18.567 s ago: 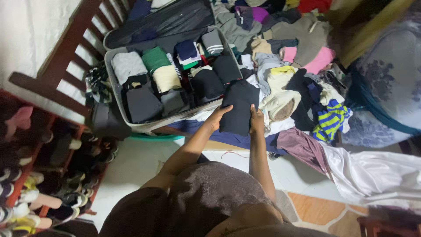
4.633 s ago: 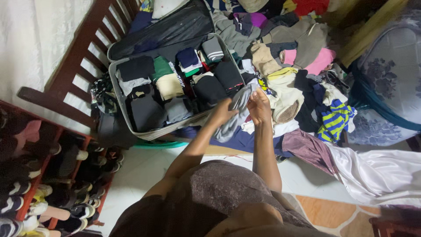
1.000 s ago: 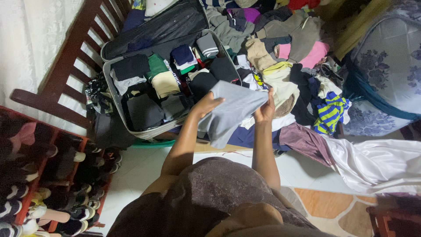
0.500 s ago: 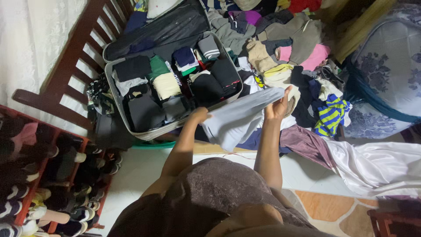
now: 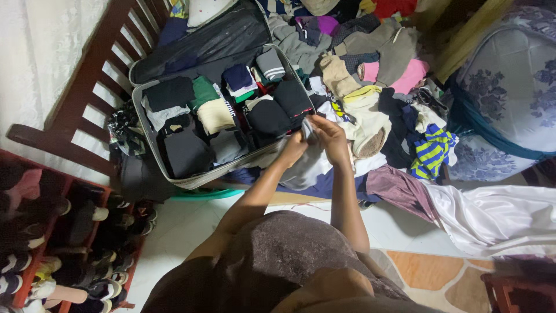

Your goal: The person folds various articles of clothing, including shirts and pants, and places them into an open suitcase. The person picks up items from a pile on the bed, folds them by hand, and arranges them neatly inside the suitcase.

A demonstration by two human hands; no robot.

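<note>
A light grey garment (image 5: 306, 165) hangs bunched between both of my hands, just in front of the open grey suitcase (image 5: 152, 145). My left hand (image 5: 292, 149) grips its left side. My right hand (image 5: 329, 138) pinches its top edge close beside the left hand. The suitcase holds several folded clothes in black, green, cream, navy and grey. Its black lid (image 5: 200, 43) leans back against the wooden slats. To the right of my hands lies a loose heap of clothes (image 5: 376, 87) on the bed.
A dark wooden slatted bed end (image 5: 87, 87) runs along the left. Below it a red shoe rack (image 5: 52, 232) holds several shoes. A blue and yellow striped garment (image 5: 431, 153), a white satin cloth (image 5: 498, 217) and a patterned blue hamper (image 5: 509, 93) are at the right. Tiled floor shows below.
My hands have come together: the grey garment, held spread wide half a second ago, is now folded in and bunched between them.
</note>
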